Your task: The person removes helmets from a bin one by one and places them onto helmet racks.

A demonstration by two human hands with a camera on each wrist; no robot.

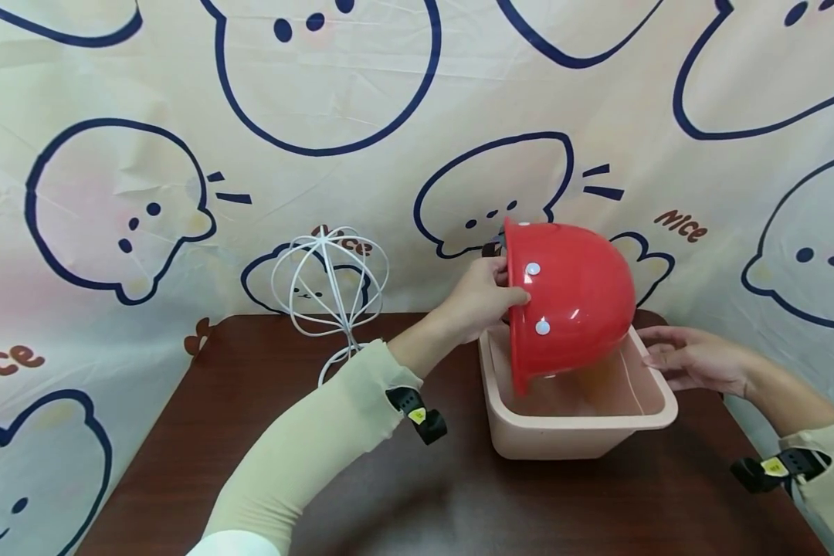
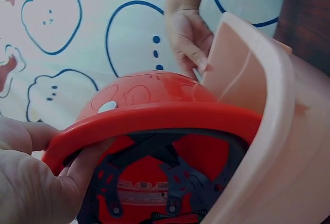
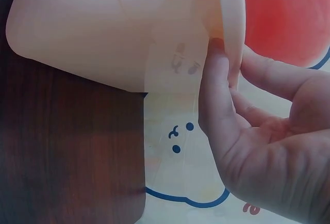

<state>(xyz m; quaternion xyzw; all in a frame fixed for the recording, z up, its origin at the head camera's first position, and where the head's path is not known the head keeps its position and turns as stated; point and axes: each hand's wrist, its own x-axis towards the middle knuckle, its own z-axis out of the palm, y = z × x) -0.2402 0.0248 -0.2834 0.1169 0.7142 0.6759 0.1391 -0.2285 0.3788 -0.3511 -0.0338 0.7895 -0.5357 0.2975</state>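
Observation:
A red hard hat [image 1: 573, 293] is tilted on its side over the mouth of a pale pink plastic bin [image 1: 563, 436]. My left hand [image 1: 483, 297] grips the hat's brim, thumb on the outer side and fingers inside the rim. In the left wrist view, dark straps and a white label show inside the hat [image 2: 154, 95]. My right hand [image 1: 698, 359] pinches the right rim of the bin; in the right wrist view its thumb and fingers lie on either side of that rim [image 3: 234, 28]. The hat hides part of the bin's inside.
A white wire stand [image 1: 333, 286] with a rounded cage top stands left of the bin on the dark brown table [image 1: 417, 479]. Behind the table hangs a cloth [image 1: 361, 93] printed with cartoon bears. Each wrist wears a black strap with a small camera.

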